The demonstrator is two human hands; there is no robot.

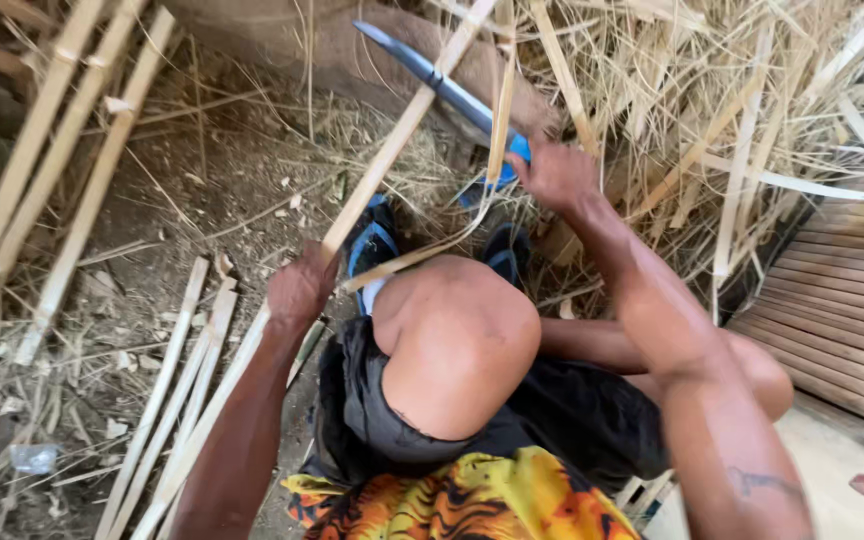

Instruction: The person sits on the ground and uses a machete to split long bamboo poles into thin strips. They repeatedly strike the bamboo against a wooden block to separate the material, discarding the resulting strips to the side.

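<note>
A long bamboo strip (392, 150) is gripped by the left hand (299, 290), its length slanting up and away. A blue-handled knife (442, 85) is clenched in the right hand (555, 175) — the blade set against a thin peeled sliver (502, 100). More split strips (187, 380) are laid just beside the left hand — loose shavings (712, 90) are heaped beyond the right.

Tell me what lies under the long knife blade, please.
Under the knife blade are a brown log or mound and dry bamboo shavings. The bamboo strip crosses it. The handle is mostly covered by the right hand.
</note>
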